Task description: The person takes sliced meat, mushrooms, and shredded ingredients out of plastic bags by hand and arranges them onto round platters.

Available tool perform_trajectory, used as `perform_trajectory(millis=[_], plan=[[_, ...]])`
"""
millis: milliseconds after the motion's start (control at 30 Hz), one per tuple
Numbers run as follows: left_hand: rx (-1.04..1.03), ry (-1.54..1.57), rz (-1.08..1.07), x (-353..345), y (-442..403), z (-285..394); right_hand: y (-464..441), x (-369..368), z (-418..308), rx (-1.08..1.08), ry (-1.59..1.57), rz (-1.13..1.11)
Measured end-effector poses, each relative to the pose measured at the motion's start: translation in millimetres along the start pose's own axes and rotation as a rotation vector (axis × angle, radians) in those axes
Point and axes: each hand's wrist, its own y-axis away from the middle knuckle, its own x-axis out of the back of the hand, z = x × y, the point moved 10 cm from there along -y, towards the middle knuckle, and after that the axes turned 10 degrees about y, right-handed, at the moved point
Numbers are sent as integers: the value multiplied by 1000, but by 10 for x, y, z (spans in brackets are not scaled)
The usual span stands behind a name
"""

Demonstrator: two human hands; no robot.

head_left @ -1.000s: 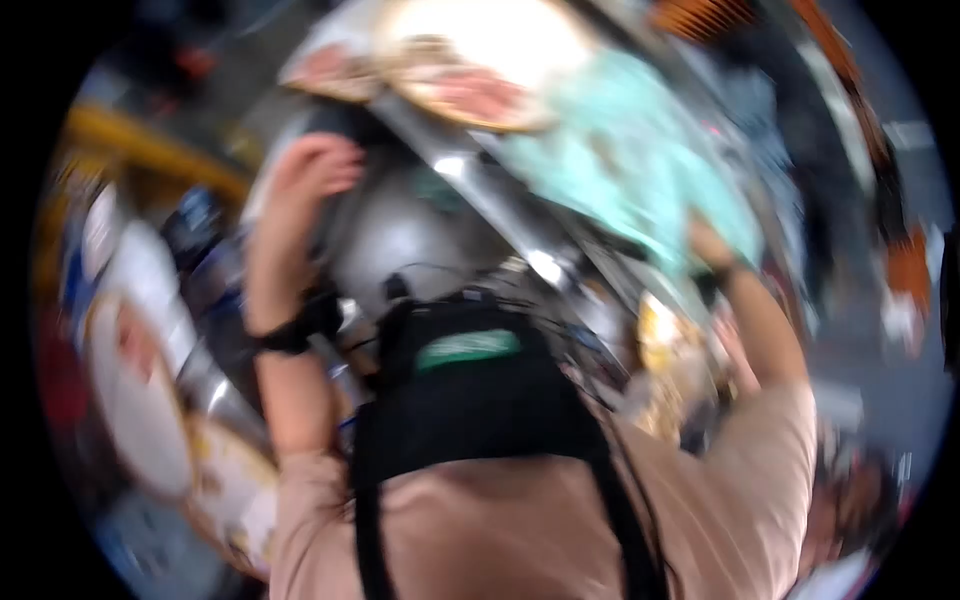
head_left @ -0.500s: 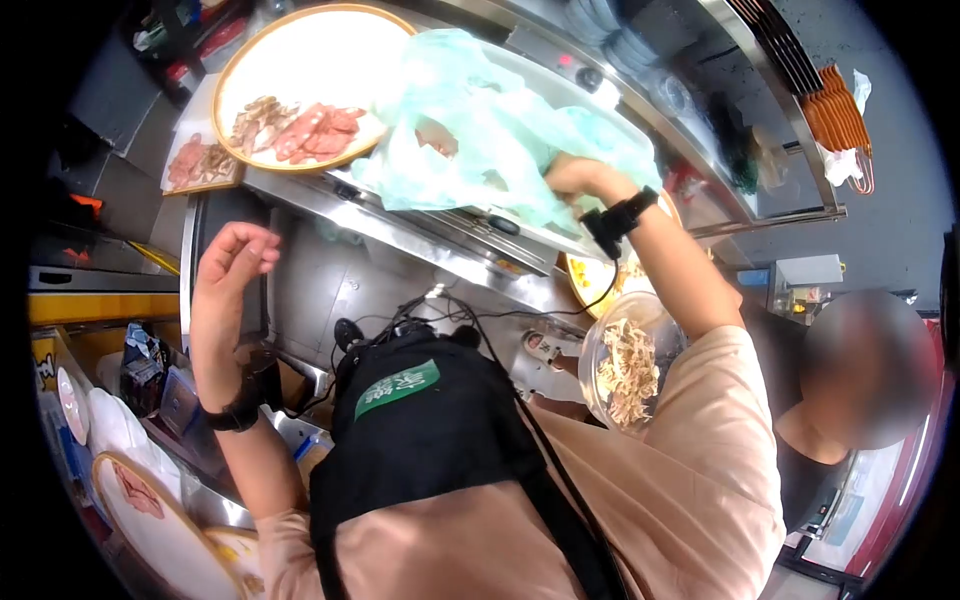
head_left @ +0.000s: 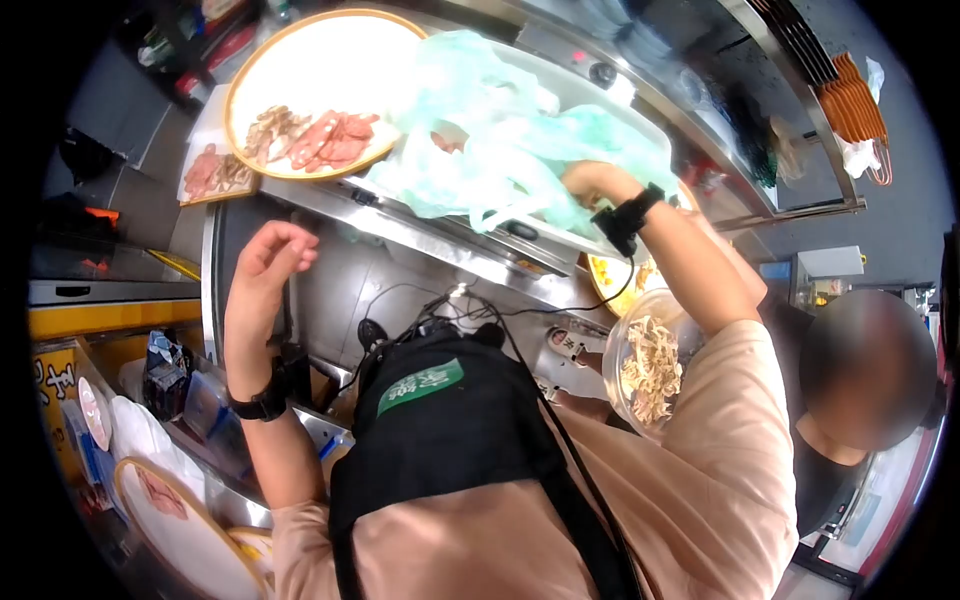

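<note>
My right hand (head_left: 597, 184) is closed at the right part of a pale green plastic bag (head_left: 480, 130), its fingertips partly hidden in the thin folds. The crumpled bag spreads over a white tray (head_left: 640, 137) on the steel counter, and some pinkish meat shows through it. In front of the counter, my left hand (head_left: 275, 255) hangs in the air with its fingers loosely curled together and nothing visible in them. Left of the bag lies a round white plate (head_left: 320, 60) with a tan rim, bearing sliced pink meat (head_left: 333, 140) and greyish-brown strips (head_left: 277, 133).
A small board (head_left: 215, 180) with more meat sits left of the plate. A person (head_left: 830, 480) stands at the right, near a clear bowl of pale shreds (head_left: 650, 370). More rimmed plates (head_left: 175, 530) are at lower left. Cables (head_left: 458, 292) hang before my apron.
The whole view has shifted slightly, so most things appear further right. My left hand appears a little closer to the bag. My right hand stays at the bag.
</note>
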Motion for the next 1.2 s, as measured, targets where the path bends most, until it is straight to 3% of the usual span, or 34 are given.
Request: perform_trajectory(millis=[367, 600, 700, 800, 833, 900, 1033, 1100, 1167, 1200], plan=[[46, 20, -69, -266, -178, -16, 0, 44, 52, 2, -53, -4], [49, 2, -50, -151, -173, 32, 133, -20, 483, -9, -223, 11], [42, -37, -80, -320, -270, 148, 209, -121, 538, 8, -162, 13], [-83, -127, -263, -754, -496, 401, 348, -221, 95, 173, 56, -170], [-97, -209, -312, -922, -597, 450, 381, -193, -42, 169, 53, -164], [-85, -388, -393, -1307, -847, 479, 443, -116, 86, -193, 268, -175], [-215, -825, -496, -2247, -1400, 329, 578, 43, -175, -58, 228, -167], [-273, -962, -537, -2624, -1612, 185, 783, 54, -169, -215, -313, -219], [-177, -1349, -631, -2829, -1772, -171, 826, 92, -150, -210, -316, -129], [-188, -1355, -638, -2865, -1770, -122, 847, 146, -133, -203, -319, -44]])
